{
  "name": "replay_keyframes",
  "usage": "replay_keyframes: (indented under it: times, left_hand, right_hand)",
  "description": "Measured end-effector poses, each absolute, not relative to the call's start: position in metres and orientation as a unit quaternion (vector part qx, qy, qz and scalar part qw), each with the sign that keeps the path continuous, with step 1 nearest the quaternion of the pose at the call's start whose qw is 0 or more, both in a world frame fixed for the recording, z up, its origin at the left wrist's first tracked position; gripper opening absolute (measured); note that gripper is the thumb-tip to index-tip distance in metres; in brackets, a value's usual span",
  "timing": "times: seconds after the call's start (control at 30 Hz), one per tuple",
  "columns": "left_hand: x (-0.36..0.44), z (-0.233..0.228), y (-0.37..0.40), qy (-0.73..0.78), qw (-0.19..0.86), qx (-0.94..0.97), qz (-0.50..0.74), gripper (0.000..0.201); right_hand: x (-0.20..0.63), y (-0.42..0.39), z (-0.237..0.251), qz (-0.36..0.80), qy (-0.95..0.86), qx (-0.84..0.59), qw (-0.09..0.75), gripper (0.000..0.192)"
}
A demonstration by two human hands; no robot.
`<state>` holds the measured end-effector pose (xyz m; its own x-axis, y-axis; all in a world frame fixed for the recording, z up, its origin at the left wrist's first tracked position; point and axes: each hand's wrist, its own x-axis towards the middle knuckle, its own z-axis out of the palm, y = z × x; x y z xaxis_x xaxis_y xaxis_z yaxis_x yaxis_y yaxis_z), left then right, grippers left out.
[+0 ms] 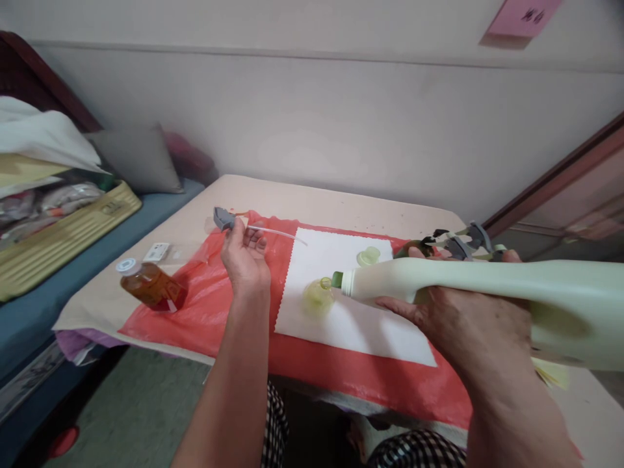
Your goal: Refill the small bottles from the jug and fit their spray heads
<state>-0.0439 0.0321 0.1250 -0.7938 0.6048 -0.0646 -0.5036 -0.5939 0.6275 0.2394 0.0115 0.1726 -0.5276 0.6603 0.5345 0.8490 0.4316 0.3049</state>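
My left hand [245, 256] holds a grey spray-pump head [223, 218] with a thin white dip tube [277, 233] that sticks out to the right, above the red sheet [205, 305]. My right hand [463, 312] grips a large pale green plastic bottle [487, 286] tipped on its side, its open neck pointing left. A small yellowish funnel-like piece [318, 294] sits on the white cloth [341, 292] right at the bottle's mouth. A second small yellowish cap [369, 256] lies further back on the cloth.
A small bottle of amber liquid [151, 284] with a white cap lies on the red sheet at the left, next to a white socket strip [156, 251]. Grey spray heads [463, 244] lie at the far right. A yellow basket [63, 234] and pillows sit on a bed at left.
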Motion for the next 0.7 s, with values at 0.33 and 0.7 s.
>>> replay_keyframes:
  times: [0.33,0.7]
  left_hand:
    - [-0.0459,0.1237,0.0316,0.322,0.311,0.083,0.890,0.020]
    - [-0.0492,0.1240,0.0305,0.322,0.312,0.079,0.890,0.020]
  right_hand:
    - [0.2328,0.0094,0.1763,-0.337,-0.815,-0.460,0.106,0.075]
    - [0.2307,0.0126,0.1765,-0.369,-0.806,-0.457,0.075,0.080]
